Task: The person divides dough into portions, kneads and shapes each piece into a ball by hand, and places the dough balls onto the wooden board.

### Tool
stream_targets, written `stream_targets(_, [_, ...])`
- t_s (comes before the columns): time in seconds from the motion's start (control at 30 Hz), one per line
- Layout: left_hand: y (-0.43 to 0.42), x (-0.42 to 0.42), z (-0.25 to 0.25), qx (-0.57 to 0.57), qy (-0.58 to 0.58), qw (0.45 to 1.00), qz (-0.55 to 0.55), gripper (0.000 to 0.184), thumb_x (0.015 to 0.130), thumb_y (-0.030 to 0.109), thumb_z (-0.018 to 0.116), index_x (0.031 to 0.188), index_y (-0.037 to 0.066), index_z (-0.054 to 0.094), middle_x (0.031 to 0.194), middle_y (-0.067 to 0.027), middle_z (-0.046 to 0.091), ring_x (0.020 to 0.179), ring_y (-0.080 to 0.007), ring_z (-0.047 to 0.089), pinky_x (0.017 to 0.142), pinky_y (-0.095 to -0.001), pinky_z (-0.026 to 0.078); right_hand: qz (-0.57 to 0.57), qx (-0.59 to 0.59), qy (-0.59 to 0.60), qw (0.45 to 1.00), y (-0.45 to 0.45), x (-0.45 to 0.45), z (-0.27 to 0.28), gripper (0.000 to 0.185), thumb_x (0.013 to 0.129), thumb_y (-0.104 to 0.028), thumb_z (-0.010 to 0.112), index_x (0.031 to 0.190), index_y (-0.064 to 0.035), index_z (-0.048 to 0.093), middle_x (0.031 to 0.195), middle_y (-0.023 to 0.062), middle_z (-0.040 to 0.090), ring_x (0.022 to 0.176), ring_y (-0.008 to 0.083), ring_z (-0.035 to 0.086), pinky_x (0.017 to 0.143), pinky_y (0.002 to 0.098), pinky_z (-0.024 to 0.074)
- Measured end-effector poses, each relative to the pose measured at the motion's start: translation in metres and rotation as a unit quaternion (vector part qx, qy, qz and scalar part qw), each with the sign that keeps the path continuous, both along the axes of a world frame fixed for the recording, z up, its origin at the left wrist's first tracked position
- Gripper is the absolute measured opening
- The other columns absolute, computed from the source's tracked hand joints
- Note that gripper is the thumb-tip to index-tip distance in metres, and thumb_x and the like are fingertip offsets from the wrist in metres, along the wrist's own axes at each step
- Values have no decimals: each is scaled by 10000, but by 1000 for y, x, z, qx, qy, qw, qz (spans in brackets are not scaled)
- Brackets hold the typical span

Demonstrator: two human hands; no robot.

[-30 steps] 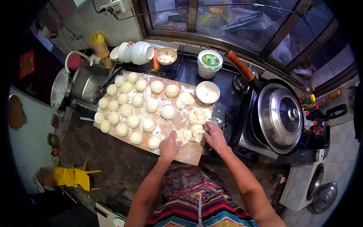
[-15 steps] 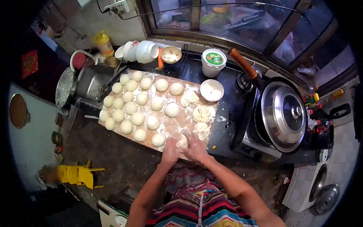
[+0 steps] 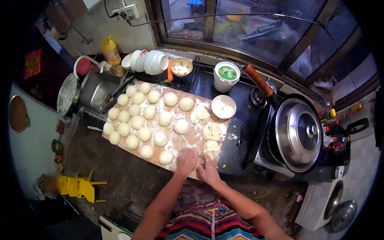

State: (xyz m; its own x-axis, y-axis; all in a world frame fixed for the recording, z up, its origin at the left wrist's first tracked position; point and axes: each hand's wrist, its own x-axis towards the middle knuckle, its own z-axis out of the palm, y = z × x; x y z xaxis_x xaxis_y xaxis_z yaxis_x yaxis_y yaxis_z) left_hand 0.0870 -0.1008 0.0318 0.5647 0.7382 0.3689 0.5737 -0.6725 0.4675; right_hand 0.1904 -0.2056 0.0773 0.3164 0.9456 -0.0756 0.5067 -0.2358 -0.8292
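Observation:
At the front edge of a floured wooden board (image 3: 184, 138), my left hand (image 3: 187, 161) presses down on a piece of dough, its fingers curled over it. My right hand (image 3: 207, 170) closes in from the other side, fingers bent against the same dough, which the two hands almost wholly hide. Just beyond them lie rough, unshaped dough lumps (image 3: 211, 132) in a column on the board's right side. Smooth round dough balls (image 3: 181, 126) cover the left and middle of the board in loose rows.
A bowl of flour (image 3: 223, 107) stands by the board's right corner, with a lidded white tub (image 3: 227, 77) behind. To the right, a covered wok (image 3: 299, 134) sits on a stove. A sink (image 3: 100, 90) lies left; white jars (image 3: 152, 62) line the back.
My left hand has moved right and over the dough, hiding the piece that showed between my hands. My right hand has dropped slightly lower. The whole view has shifted a little.

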Motion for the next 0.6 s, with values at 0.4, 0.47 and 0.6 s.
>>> stream_targets(0.4, [-1, -4, 8, -550, -253, 771, 199, 208, 862, 201, 535, 817, 11, 605, 827, -207, 610, 807, -366, 577, 737, -470, 440, -127, -110, 182, 969, -3, -10, 5, 397, 876, -151, 592, 1198, 37, 455, 1012, 171, 601, 899, 222, 604, 800, 382, 501])
stream_targets(0.47, [-33, -4, -9, -237, -100, 938, 232, 191, 868, 171, 527, 804, 0, 585, 811, -212, 589, 787, -382, 558, 726, -472, 433, -59, 20, -13, 998, -16, -17, -11, 368, 875, -137, 589, 1182, 24, 465, 995, 165, 609, 902, 218, 609, 801, 378, 495])
stream_targets(0.6, [-3, 1, 0, 29, 39, 998, 44, 156, 863, 137, 532, 762, 22, 565, 763, -168, 567, 752, -361, 551, 709, -459, 445, -60, 21, 22, 998, -27, -25, -51, 466, 897, -160, 570, 1304, -10, 400, 994, 173, 626, 962, 243, 628, 813, 358, 501])
